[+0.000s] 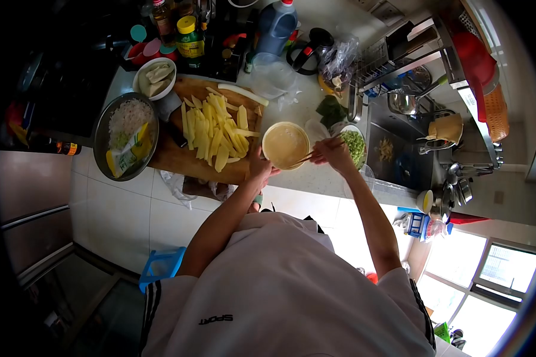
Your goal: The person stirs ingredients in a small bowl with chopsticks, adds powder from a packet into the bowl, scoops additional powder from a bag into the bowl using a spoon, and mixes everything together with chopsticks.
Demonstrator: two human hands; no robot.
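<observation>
My left hand (pixel 261 168) is closed on the near left side of a bowl (pixel 286 123) that holds a pale, creamy batter (pixel 286 146). Between the fingers of my right hand (pixel 333 153) is a pair of chopsticks (pixel 306 158), with the tips reaching to the bowl's right edge. Whether they dip into the batter is hard to make out. Cut potato strips (pixel 214 131) are heaped on the wooden cutting board (pixel 238 171) left of the bowl. Just beyond my right hand stands a dish of chopped greens (pixel 354 147).
A large metal bowl (pixel 99 131) with pale minced food and a yellow packet (pixel 131 149) stands at left. Behind it is a white bowl (pixel 142 74). Bottles and a kettle (pixel 319 44) line the back. The sink (pixel 399 134) lies right; a blue stool (pixel 161 265) stands on the floor.
</observation>
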